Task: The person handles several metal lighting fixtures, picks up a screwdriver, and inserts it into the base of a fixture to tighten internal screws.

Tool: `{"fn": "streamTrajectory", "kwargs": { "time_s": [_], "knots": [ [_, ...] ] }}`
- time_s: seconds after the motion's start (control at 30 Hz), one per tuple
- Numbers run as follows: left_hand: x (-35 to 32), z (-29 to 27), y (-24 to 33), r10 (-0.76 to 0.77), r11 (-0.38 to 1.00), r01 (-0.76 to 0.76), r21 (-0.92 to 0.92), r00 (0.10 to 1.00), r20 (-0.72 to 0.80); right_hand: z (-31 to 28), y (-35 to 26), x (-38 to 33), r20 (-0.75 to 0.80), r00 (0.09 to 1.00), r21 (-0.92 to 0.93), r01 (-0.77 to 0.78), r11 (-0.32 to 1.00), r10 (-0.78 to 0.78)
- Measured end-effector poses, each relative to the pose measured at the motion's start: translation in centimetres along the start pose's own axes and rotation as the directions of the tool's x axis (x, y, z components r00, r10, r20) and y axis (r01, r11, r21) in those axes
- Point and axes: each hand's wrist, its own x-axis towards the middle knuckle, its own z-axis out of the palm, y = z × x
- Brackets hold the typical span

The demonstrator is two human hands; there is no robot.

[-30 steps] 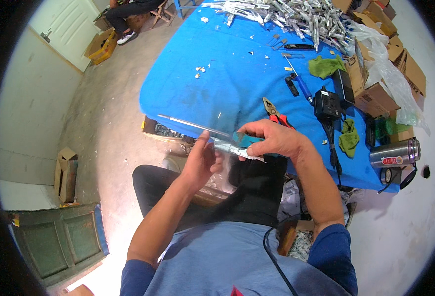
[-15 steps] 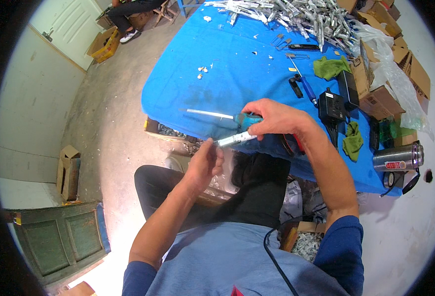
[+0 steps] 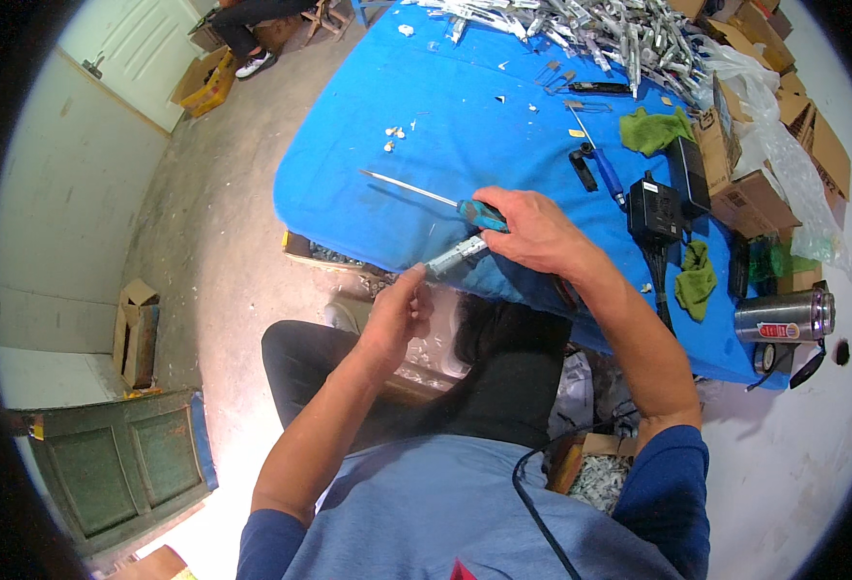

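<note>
My right hand is closed round the teal-and-black handle of a screwdriver. Its long shaft points left and away over the blue cloth, its tip touching nothing I can make out. Below it, a slim silvery metal piece, like a small slide or hinge part, slants between my two hands at the table's near edge. The fingertips of my left hand pinch its lower left end. Its upper right end meets the fingers of my right hand; whether they also grip it is hidden.
Many similar metal pieces lie heaped at the table's far side. Along the right are a blue-handled screwdriver, a black power adapter, green cloths, a steel flask and cardboard boxes. A person sits at the far left.
The right hand has moved slightly up and away, and the screwdriver's tip has swung farther from me. The metal piece slants more steeply. The left hand stays at its lower end.
</note>
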Motion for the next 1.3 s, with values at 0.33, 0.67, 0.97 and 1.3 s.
{"fn": "streamTrajectory", "kwargs": {
  "time_s": [0.33, 0.67, 0.97, 1.3],
  "knots": [
    [0.5, 0.2, 0.9, 0.004, 1.0, 0.0, -0.031, 0.994, 0.113, 0.3, 0.5, -0.4, 0.026, 0.995, -0.02, 0.096, 0.995, -0.095],
    [0.6, 1.1, 1.3, -0.027, 0.997, 0.024, 0.067, 0.998, 0.049, 0.6, 0.5, -1.1, -0.015, 0.983, -0.135, 0.178, 0.975, -0.181],
    [0.2, 1.1, 2.4, -0.057, 0.978, 0.008, 0.207, 0.972, 0.23, -0.3, 0.1, -0.6, 0.105, 0.98, -0.12, 0.182, 0.976, -0.17],
    [1.1, 1.0, 1.4, -0.014, 0.943, -0.041, 0.331, 0.987, 0.16, -0.8, -2.2, -3.2, -0.27, 0.963, 0.133, 0.04, 0.99, -0.002]
  ]
}}
